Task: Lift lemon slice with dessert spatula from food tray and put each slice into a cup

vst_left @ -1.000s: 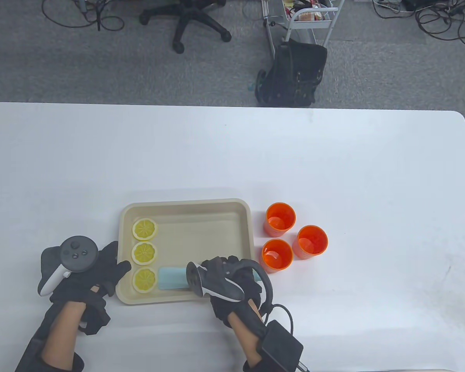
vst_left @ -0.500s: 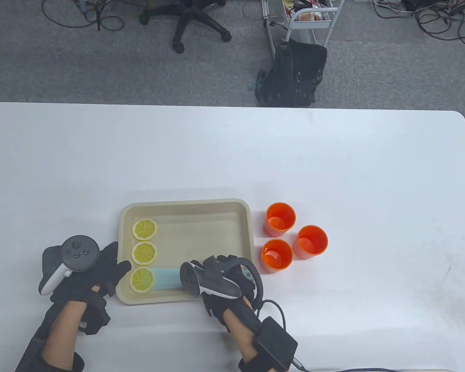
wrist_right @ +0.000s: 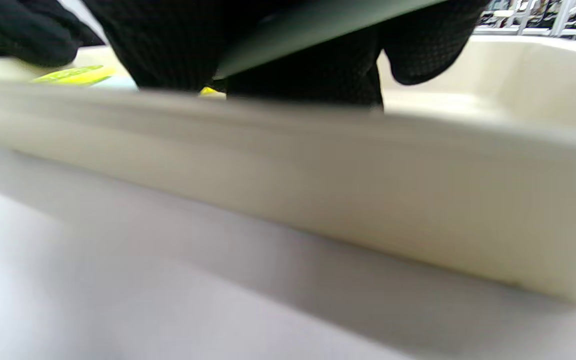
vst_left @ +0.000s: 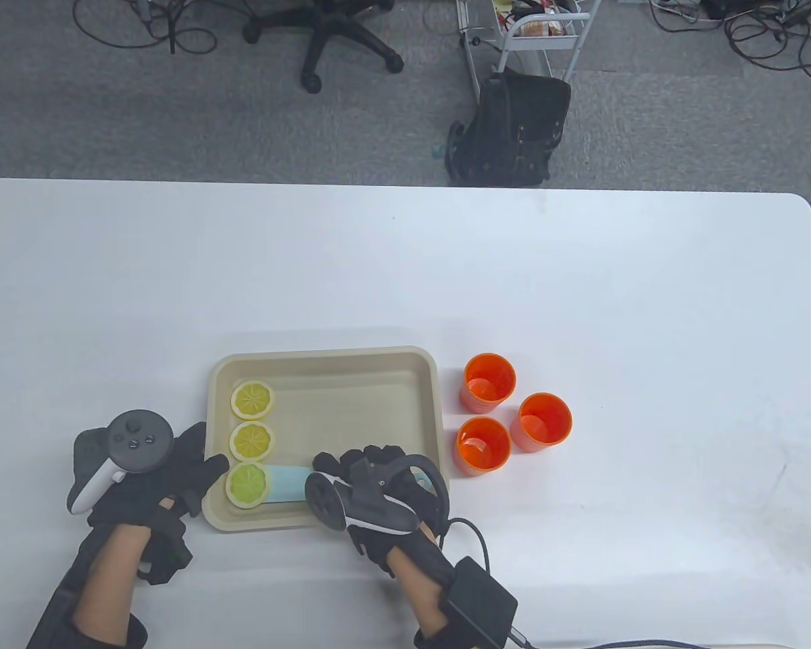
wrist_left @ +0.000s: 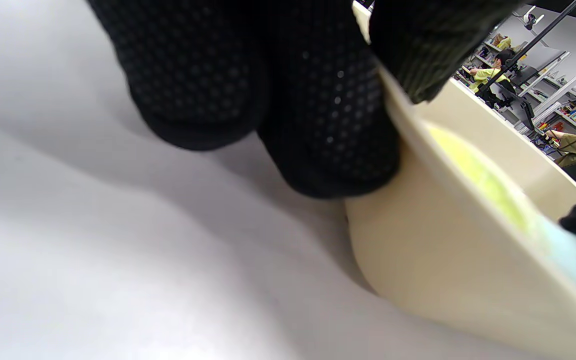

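1. Leftmost, left hand (vst_left: pixel 150 478) in a black knit glove with dotted grip texture, fingers pressed against the outer wall of the food tray (vst_left: pixel 324 355), thumb over its rim, pinching it.
2. Smooth cream tray, rectangular with rounded corners, on a white table (vst_left: pixel 649 304).
3. Inside at the tray's left wall, three round yellow lemon slices in a column: far slice (vst_left: pixel 253 399), middle slice (vst_left: pixel 251 441), near slice (vst_left: pixel 248 485).
4. Pale blue flat dessert spatula (vst_left: pixel 287 484), blade edge slid just under the near slice.
5. Right hand (vst_left: pixel 385 490) curled around the spatula's handle.
6. Right of the tray, three glossy orange cups (vst_left: pixel 489 382) clustered upright.
7. No readable writing anywhere.
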A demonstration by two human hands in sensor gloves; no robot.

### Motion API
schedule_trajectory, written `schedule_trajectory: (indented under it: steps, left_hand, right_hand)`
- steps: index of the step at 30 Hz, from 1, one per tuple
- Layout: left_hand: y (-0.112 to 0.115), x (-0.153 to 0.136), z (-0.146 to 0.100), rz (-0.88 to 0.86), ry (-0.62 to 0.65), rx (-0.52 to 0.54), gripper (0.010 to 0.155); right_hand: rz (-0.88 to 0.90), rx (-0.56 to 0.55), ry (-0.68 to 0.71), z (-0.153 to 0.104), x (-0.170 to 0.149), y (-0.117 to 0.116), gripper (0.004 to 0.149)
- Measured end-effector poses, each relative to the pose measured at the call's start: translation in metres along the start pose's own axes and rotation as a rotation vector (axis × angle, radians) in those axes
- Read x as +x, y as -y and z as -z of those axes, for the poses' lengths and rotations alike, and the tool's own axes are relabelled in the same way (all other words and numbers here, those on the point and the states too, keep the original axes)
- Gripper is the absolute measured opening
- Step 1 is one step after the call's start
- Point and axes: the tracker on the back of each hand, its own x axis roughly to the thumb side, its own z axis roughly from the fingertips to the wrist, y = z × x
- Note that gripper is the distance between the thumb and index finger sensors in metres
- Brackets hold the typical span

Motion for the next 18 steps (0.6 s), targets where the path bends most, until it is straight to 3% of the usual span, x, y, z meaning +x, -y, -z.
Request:
schedule_trajectory:
  steps: [18]
  left_hand:
    - [0.000, -0.001, 0.001, -0.008, -0.001, -0.012, 0.075]
  right_hand:
    - [0.152, -0.164, -0.237, -0.046, -0.065, 0.033, 0.060]
